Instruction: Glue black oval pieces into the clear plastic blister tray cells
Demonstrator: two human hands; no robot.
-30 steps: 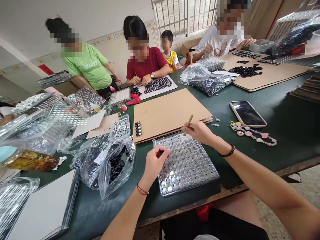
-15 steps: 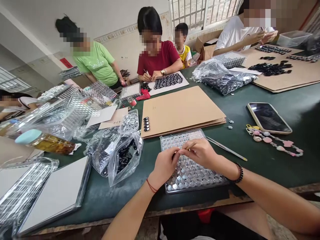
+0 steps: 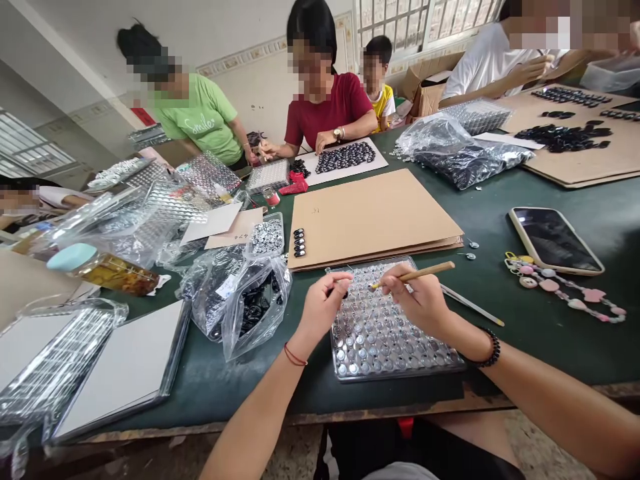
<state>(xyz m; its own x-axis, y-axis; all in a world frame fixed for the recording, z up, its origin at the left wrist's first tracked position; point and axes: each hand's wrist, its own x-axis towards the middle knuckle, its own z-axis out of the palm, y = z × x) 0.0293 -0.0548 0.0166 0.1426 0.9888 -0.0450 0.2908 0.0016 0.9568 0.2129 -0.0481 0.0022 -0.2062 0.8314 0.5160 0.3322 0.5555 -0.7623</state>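
Observation:
My right hand (image 3: 417, 297) grips a thin wooden stick (image 3: 430, 272), its tip pointing left over a clear plastic tray (image 3: 400, 363). Round silvery pieces fill the tray's small compartments. To the left, over the tray's edge, my left hand (image 3: 323, 305) is closed in a pinch; a tiny dark bit shows at the fingertips, too small to name. Just behind the tray lies a stack of brown cardboard (image 3: 375, 207), with a short row of shiny black oval pieces (image 3: 299, 243) on its left edge. A pale thin pen-like rod (image 3: 475, 307) rests right of the tray.
Left stand an open bag of black pieces (image 3: 255, 307), a tub of silvery pieces (image 3: 267, 237), a jar with a light-blue lid (image 3: 105, 267) and stacked white boards (image 3: 125, 367). A phone (image 3: 555, 240) and bead strap (image 3: 565, 287) lie right. Several people sit or stand across the table.
My hands, together over the tray before, have drawn apart. The stick in my right hand now points its tip down-left. Across the table, the person in red has moved one hand leftward off the board.

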